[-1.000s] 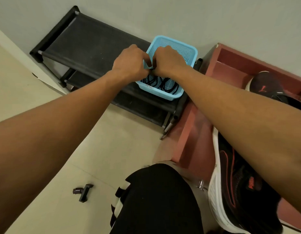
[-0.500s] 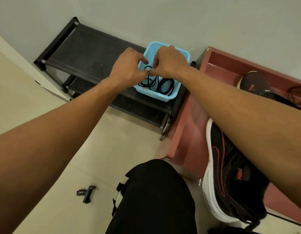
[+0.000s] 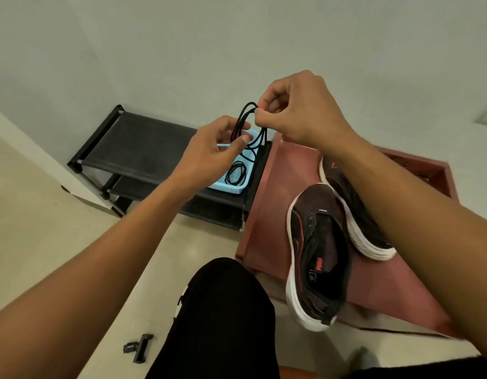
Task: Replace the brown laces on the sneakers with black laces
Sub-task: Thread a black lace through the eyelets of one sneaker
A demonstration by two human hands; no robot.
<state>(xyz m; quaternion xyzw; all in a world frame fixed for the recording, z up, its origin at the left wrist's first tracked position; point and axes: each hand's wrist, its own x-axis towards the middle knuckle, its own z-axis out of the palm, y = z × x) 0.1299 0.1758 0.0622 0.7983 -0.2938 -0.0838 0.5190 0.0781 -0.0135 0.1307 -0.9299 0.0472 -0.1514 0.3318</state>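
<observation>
1. Setting: a home, apparently a shoe-storage corner. I cannot tell which room.
2. A black two-tier shoe rack (image 3: 144,143) stands against a plain pale wall (image 3: 182,50).
3. The floor (image 3: 45,228) is pale, smooth household tile.
4. Dark sneakers (image 3: 316,242) with white soles lie on a low red platform (image 3: 272,214) touching the rack's end.
5. A blue plastic basket (image 3: 231,188) on the rack's top shelf holds coiled black laces (image 3: 236,175).

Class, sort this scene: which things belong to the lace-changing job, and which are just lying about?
Job: black lace, pinched by right hand, left hand at its loops; spare lace in blue basket; near sneaker; far sneaker.
Lying about: black shoe rack; small black clip on floor.
</observation>
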